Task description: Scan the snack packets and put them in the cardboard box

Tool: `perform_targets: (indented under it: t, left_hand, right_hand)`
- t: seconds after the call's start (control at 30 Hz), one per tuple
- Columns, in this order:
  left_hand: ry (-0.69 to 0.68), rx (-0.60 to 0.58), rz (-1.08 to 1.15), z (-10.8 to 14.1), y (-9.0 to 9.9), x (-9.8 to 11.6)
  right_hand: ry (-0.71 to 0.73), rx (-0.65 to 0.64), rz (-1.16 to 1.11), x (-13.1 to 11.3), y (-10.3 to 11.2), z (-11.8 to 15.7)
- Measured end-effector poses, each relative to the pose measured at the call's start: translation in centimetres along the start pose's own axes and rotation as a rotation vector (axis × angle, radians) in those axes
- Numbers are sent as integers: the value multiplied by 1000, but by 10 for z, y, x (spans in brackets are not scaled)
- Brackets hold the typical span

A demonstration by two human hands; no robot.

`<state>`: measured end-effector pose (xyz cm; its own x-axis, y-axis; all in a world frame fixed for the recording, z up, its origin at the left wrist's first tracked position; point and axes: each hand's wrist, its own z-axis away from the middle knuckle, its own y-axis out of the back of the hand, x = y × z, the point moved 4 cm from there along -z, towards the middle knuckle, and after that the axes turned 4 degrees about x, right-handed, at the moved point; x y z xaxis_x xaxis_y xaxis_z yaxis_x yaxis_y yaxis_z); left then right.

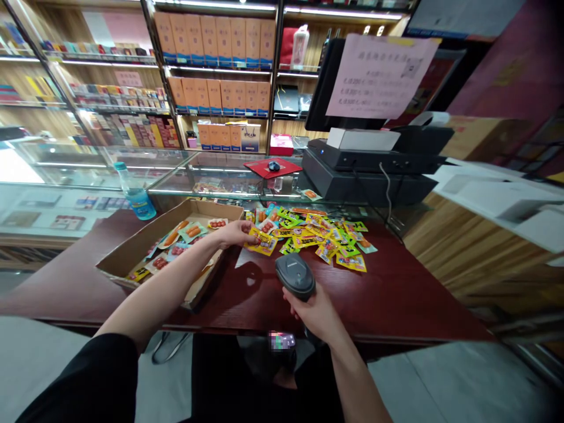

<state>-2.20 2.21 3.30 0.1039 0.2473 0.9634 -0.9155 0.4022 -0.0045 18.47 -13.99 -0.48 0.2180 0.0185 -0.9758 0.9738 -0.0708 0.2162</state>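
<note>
Between the fingers of my left hand (pixel 236 234) is a yellow snack packet (pixel 261 241), held just left of a loose pile of snack packets (pixel 326 232) in yellow, green and pale blue. My right hand (pixel 314 308) is wrapped round the handle of a dark grey barcode scanner (pixel 295 275), its head tilted up towards the pile. Under my left forearm sits a shallow cardboard box (pixel 115 257) with several sausage packets (pixel 192 230) inside; the forearm hides part of it.
A blue water bottle (pixel 140 197) stands behind the box. Beyond the dark red table (pixel 396 294) are a glass counter, a mouse (pixel 274 166) on a red mat, and a cash register (pixel 370 170) with a monitor. Stocked shelves line the wall.
</note>
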Motion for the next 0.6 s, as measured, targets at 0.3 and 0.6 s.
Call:
perform_targets:
  t: [0.3,0.6]
  left_hand:
    - [-58,78,107,2,23,21]
    - [-138,506,25,90,146,66]
  right_hand:
    - [-17,-32,20,-9,-2,2]
    - [15,-147,13,-2,-18,-2]
